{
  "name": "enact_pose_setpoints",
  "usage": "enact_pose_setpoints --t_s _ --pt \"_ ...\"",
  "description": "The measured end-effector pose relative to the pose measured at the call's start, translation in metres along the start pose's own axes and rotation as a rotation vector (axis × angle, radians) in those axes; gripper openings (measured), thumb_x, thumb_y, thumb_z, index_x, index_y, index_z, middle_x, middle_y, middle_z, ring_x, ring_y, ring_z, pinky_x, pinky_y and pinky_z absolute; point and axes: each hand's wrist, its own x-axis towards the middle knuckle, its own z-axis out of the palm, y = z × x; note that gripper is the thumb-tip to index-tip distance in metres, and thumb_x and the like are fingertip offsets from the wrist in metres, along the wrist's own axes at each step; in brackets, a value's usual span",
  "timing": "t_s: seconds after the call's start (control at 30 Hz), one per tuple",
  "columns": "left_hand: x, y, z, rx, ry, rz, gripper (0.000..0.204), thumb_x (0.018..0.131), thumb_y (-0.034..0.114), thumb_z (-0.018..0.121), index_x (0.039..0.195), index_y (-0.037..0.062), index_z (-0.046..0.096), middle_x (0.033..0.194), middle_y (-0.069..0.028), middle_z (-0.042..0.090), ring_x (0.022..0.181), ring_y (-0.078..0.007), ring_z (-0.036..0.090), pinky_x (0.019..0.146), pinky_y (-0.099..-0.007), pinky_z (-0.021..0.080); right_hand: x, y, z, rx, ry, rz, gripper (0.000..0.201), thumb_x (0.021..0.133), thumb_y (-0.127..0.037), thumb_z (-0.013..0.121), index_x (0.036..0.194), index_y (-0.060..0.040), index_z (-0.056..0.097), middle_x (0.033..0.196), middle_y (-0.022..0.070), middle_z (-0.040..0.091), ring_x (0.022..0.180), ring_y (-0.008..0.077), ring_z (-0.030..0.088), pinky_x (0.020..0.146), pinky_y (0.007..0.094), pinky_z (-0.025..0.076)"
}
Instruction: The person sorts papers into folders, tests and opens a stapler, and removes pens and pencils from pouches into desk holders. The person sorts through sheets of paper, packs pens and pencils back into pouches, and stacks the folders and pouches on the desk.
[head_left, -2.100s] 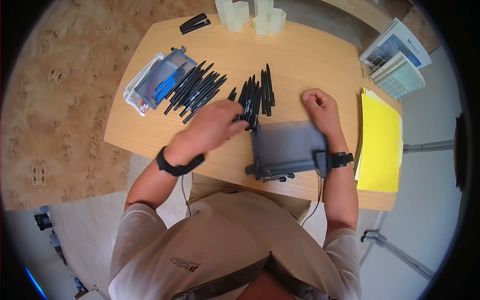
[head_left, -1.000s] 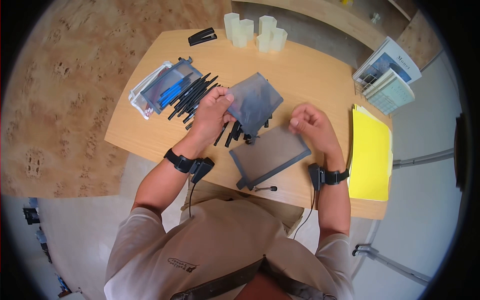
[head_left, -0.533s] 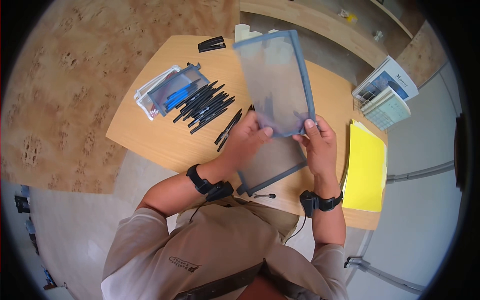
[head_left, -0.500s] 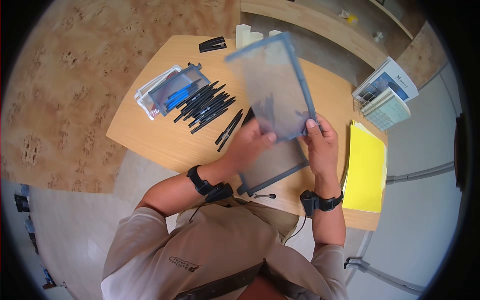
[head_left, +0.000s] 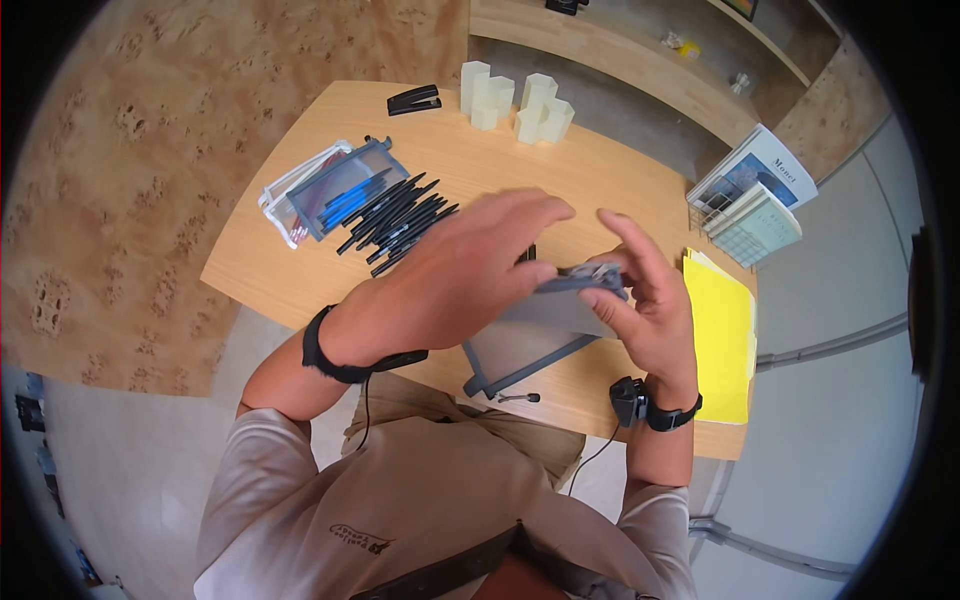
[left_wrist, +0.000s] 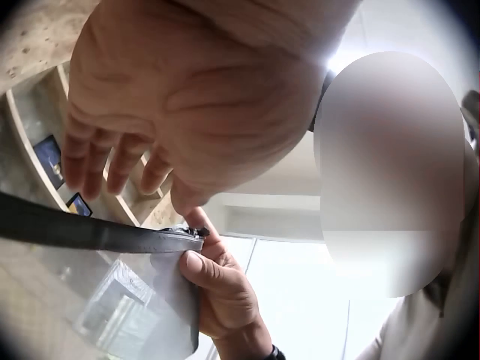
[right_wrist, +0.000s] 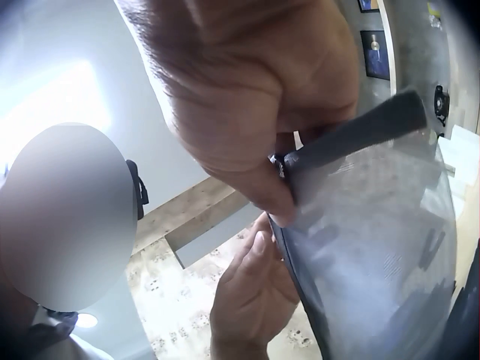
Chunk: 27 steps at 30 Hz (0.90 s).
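Observation:
My right hand (head_left: 655,325) pinches a grey see-through mesh zip pouch (right_wrist: 367,225) at one end of its dark zip edge, thumb in front and fingers behind. Above the table, that pouch hangs with its zip edge uppermost. Fingers straight, my left hand (head_left: 450,270) is raised beside the pouch's other side, its thumb right at the zip edge in the head view. Below lies a second grey zip pouch (head_left: 525,360) on the table, partly covered by the held one. Black pens (head_left: 400,225) lie in a heap to the left; other pens are mostly hidden behind my left hand.
Blue pens (head_left: 347,204) lie on another grey pouch (head_left: 365,162), beside a white-edged pouch (head_left: 275,192). A black stapler (head_left: 414,100) and cream hexagonal holders (head_left: 490,100) stand at the back. Yellow folders (head_left: 718,340) and a wire book rack (head_left: 710,222) line the right side.
My left hand lifted the pouch off the black pens and brought it to my right hand. Both held it spread out; now it is tipped zip edge up, and my left fingers have straightened.

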Motion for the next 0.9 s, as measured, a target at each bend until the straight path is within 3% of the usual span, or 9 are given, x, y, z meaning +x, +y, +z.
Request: enact_pose_setpoints --t_s 0.03,0.13,0.2,0.33,0.43,0.63,0.7,0.83,0.9 --pt "-0.002 0.001 0.001 0.0 0.001 -0.003 0.025 0.097 0.015 0.064 0.118 0.0019 0.064 0.101 -0.0151 0.07 0.091 -0.0332 0.066 0.077 -0.0369 0.053 0.001 -0.005 0.001 -0.007 -0.059 0.015 0.069 0.083 0.002 0.077 0.147 -0.0069 0.053 0.096 0.0094 0.073 0.079 0.0133 0.063 0.08 0.027 0.052" --pt "-0.005 0.005 0.001 -0.3 -0.288 -0.164 0.028 0.096 0.014 0.065 0.12 0.0017 0.062 0.097 -0.0148 0.07 0.087 -0.032 0.068 0.075 -0.0367 0.053 0.005 -0.017 0.011 -0.042 -0.097 -0.018 0.065 0.083 0.0 0.077 0.144 -0.0066 0.056 0.094 0.0104 0.074 0.081 0.0149 0.066 0.079 0.0274 0.052" --pt "-0.002 0.01 -0.003 -0.363 -0.408 -0.372 0.021 0.095 0.015 0.066 0.111 0.0019 0.064 0.091 -0.0132 0.07 0.082 -0.029 0.069 0.07 -0.0354 0.053 0.004 -0.02 0.006 -0.04 -0.113 0.052 0.062 0.085 -0.001 0.076 0.143 -0.0062 0.056 0.095 0.0111 0.075 0.082 0.0155 0.068 0.079 0.0274 0.052" --pt "-0.011 -0.004 0.007 -0.306 -0.319 -0.276 0.013 0.094 0.014 0.067 0.102 0.0034 0.066 0.085 -0.0108 0.069 0.076 -0.0279 0.068 0.065 -0.0353 0.052 0.003 -0.022 0.005 -0.078 -0.077 0.169 0.047 0.089 -0.004 0.074 0.135 -0.0043 0.063 0.093 0.0128 0.075 0.083 0.0158 0.069 0.078 0.0266 0.052" --pt "-0.014 -0.01 0.013 -0.174 -0.167 -0.084 0.008 0.092 0.012 0.069 0.095 0.0051 0.068 0.083 -0.0097 0.067 0.075 -0.0287 0.067 0.063 -0.0364 0.052 0.001 -0.006 0.004 -0.124 -0.058 0.062 0.034 0.091 -0.005 0.073 0.125 -0.0031 0.069 0.09 0.0094 0.074 0.081 0.0134 0.067 0.077 0.0249 0.051" --pt "-0.037 -0.037 -0.015 0.157 -0.339 0.05 0.009 0.089 0.014 0.073 0.094 0.0078 0.07 0.078 -0.0075 0.063 0.072 -0.0285 0.065 0.06 -0.0383 0.051 -0.006 0.02 -0.049 0.078 0.299 0.103 0.022 0.094 -0.005 0.072 0.115 -0.0021 0.071 0.089 0.0004 0.069 0.08 0.0088 0.061 0.075 0.0236 0.05" --pt "-0.043 -0.037 -0.025 0.164 -0.514 -0.131 0.01 0.087 0.015 0.074 0.092 0.0074 0.07 0.083 -0.0068 0.065 0.08 -0.0289 0.065 0.067 -0.0394 0.052 -0.01 0.027 -0.052 0.11 0.301 0.133 0.025 0.095 -0.005 0.071 0.119 -0.0008 0.07 0.089 0.0015 0.067 0.08 0.0087 0.059 0.073 0.0234 0.049" --pt "-0.042 -0.035 -0.017 0.276 -0.457 -0.101 0.014 0.085 0.015 0.076 0.095 0.0075 0.07 0.091 -0.0071 0.067 0.091 -0.0299 0.065 0.078 -0.0408 0.052 -0.01 0.026 -0.02 0.138 0.199 0.174 0.023 0.096 -0.006 0.071 0.118 -0.0019 0.07 0.091 0.0013 0.067 0.079 0.0083 0.057 0.072 0.0233 0.048" --pt "-0.038 -0.028 -0.002 0.133 -0.191 -0.044 0.021 0.083 0.016 0.077 0.102 0.0081 0.071 0.097 -0.0083 0.068 0.097 -0.0313 0.063 0.085 -0.0421 0.051 -0.011 0.027 -0.012 0.086 0.164 0.147 0.021 0.096 -0.006 0.071 0.116 -0.0017 0.071 0.091 0.0014 0.067 0.079 0.0081 0.057 0.072 0.0233 0.048"
